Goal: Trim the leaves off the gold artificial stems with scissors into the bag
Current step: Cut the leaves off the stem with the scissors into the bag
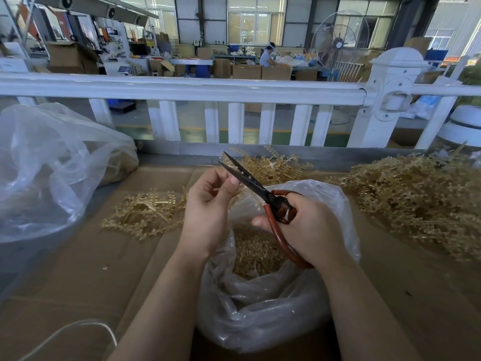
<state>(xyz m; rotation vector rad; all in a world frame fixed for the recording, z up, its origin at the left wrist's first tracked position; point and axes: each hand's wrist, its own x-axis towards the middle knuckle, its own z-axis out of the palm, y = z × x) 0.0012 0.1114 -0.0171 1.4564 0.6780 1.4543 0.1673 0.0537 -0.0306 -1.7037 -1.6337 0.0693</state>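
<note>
We work at a surface covered in flattened brown cardboard, set against a white railing. Beyond it lies a factory hall with cartons, a large standing fan and a seated person at a far bench. A big clear plastic sack sits at our left. Gold stems lie in three heaps: a small one left of our hands, one behind them, and a large pile at right.

Directly below our hands stands the open clear bag, holding gold clippings.

Our left hand is raised, fingers curled, thumb and fingertips pinching a thin gold stem that is mostly hidden. Our right hand grasps the red handles of the scissors, fingers through the loops; the dark blades stand slightly parted and point up and to the left, just beside the left thumb.

Both forearms reach in from the lower edge and converge over the bag's mouth.
</note>
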